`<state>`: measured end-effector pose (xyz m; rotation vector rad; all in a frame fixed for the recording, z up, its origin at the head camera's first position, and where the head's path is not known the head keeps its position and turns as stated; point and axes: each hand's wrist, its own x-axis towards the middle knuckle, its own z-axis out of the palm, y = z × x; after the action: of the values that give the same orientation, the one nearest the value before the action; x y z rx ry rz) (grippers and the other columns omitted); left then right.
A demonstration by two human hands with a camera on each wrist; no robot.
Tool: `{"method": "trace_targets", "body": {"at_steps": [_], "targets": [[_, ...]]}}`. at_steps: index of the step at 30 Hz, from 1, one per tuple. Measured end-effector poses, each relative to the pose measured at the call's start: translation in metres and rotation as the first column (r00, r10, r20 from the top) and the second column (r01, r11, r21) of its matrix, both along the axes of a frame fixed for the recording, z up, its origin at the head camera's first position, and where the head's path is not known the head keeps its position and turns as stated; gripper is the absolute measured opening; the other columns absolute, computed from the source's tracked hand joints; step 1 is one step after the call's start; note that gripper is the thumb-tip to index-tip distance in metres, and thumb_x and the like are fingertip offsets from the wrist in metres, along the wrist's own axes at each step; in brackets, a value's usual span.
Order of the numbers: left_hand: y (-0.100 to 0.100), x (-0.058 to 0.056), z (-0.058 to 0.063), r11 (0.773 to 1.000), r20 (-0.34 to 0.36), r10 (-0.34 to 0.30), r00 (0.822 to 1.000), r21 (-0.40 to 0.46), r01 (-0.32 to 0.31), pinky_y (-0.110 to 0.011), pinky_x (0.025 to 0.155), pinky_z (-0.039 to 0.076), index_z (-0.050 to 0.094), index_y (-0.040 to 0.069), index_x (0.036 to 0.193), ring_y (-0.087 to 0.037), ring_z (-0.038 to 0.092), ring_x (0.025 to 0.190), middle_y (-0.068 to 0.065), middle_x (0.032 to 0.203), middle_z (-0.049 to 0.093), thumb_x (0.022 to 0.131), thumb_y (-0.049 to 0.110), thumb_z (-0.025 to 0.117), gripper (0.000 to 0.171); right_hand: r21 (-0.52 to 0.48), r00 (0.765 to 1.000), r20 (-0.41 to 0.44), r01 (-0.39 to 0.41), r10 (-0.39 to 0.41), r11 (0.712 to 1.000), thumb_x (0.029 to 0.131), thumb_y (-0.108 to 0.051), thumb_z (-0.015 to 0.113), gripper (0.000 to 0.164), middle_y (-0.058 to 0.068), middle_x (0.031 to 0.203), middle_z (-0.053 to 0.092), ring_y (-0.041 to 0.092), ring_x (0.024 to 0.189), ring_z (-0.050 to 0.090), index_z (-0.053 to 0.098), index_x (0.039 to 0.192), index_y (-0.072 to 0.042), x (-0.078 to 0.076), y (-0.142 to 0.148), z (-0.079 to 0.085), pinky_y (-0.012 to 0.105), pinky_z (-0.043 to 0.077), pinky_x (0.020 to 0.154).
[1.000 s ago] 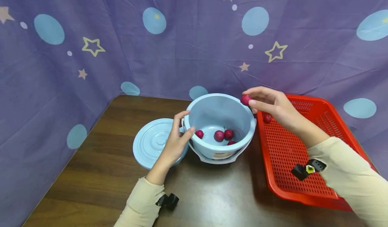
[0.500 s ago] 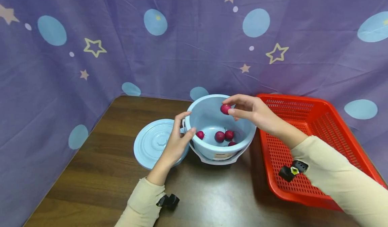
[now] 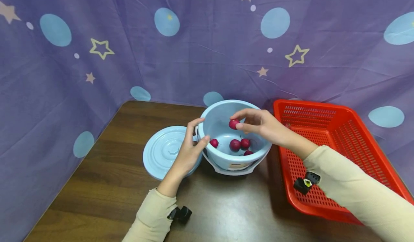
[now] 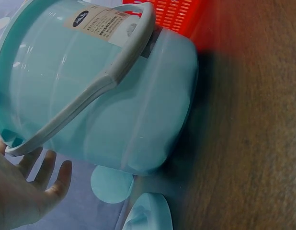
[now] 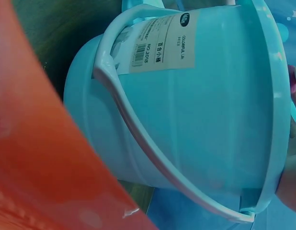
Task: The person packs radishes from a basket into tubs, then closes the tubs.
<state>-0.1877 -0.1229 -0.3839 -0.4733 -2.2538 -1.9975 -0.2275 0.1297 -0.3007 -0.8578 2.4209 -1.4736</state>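
A light blue bucket (image 3: 207, 156) with a pale handle (image 4: 90, 98) stands upright mid-table. My left hand (image 3: 188, 152) holds its left rim, thumb and index finger at the edge; in the left wrist view the other fingers (image 4: 62, 179) lie outside the wall. Over the bucket's opening, my right hand (image 3: 263, 127) pinches a small round dark-red fruit (image 3: 234, 124) between thumb and fingers. Several similar fruits (image 3: 235, 145), some with thin stems, lie on the bucket's floor. The right wrist view shows the bucket wall (image 5: 210, 105), with most of the right hand cut off.
A red slotted basket (image 3: 284, 173) sits right of the bucket, under my right forearm. The bucket's round blue lid (image 3: 155, 152) lies on the wooden table (image 3: 106, 170) at left, partly behind my left hand. A purple patterned cloth (image 3: 213, 55) hangs behind.
My right hand has moved left and slightly down with the fruit, from the bucket's right rim to over its opening. My left hand has stayed at the rim.
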Motion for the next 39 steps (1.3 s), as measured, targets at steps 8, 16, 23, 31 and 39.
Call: {"method": "trace_targets", "body": {"at_steps": [8, 16, 23, 31, 39], "targets": [[0.001, 0.001, 0.001, 1.000, -0.002, 0.007, 1.000, 0.001, -0.007, -0.040, 0.089, 0.043, 0.035, 0.015, 0.147, -0.027, 0.043, 0.121, -0.012, 0.147, 0.035, 0.095, 0.025, 0.057, 0.057, 0.016, 0.999, -0.035, -0.009, 0.009, 1.000, 0.093, -0.018, 0.068, 0.030, 0.002, 0.103, 0.069, 0.024, 0.084, 0.060, 0.068, 0.122, -0.013, 0.000, 0.001, -0.002, 0.031, 0.051, 0.075], [0.003, 0.000, 0.001, 1.000, -0.007, 0.005, 1.000, 0.008, -0.005, -0.040, 0.090, 0.044, 0.035, 0.015, 0.147, -0.027, 0.043, 0.123, -0.011, 0.150, 0.033, 0.095, 0.024, 0.057, 0.058, -0.016, 1.000, 0.001, -0.024, 0.024, 1.000, 0.096, -0.016, 0.064, 0.028, 0.006, 0.113, 0.069, 0.024, 0.083, 0.066, 0.067, 0.123, -0.010, -0.001, 0.006, 0.002, 0.035, 0.055, 0.077], [0.001, 0.002, 0.002, 1.000, 0.005, 0.005, 1.000, 0.005, -0.005, -0.042, 0.092, 0.044, 0.035, 0.015, 0.147, -0.028, 0.042, 0.125, -0.010, 0.152, 0.030, 0.095, 0.024, 0.057, 0.057, -0.053, 0.999, -0.017, 0.032, -0.033, 0.998, 0.098, -0.017, 0.062, 0.028, 0.010, 0.115, 0.069, 0.027, 0.088, 0.063, 0.066, 0.123, -0.007, -0.004, 0.020, 0.008, 0.033, 0.052, 0.080], [0.002, 0.002, 0.004, 1.000, 0.006, 0.004, 1.000, -0.002, -0.004, -0.042, 0.091, 0.045, 0.034, 0.016, 0.147, -0.027, 0.042, 0.125, -0.009, 0.152, 0.030, 0.097, 0.024, 0.057, 0.056, -0.060, 0.986, -0.050, 0.154, -0.157, 0.986, 0.099, -0.018, 0.061, 0.029, 0.010, 0.110, 0.070, 0.026, 0.086, 0.064, 0.064, 0.124, -0.003, -0.009, 0.056, 0.007, 0.027, 0.052, 0.074], [0.003, 0.000, 0.003, 1.000, 0.006, 0.002, 1.000, 0.006, -0.002, -0.041, 0.092, 0.044, 0.034, 0.015, 0.147, -0.027, 0.042, 0.125, -0.011, 0.152, 0.030, 0.096, 0.023, 0.057, 0.056, -0.082, 0.966, -0.041, 0.253, -0.257, 0.964, 0.099, -0.018, 0.061, 0.024, -0.002, 0.101, 0.072, 0.021, 0.077, 0.056, 0.067, 0.120, -0.007, -0.016, 0.089, -0.002, 0.025, 0.048, 0.067]]}}
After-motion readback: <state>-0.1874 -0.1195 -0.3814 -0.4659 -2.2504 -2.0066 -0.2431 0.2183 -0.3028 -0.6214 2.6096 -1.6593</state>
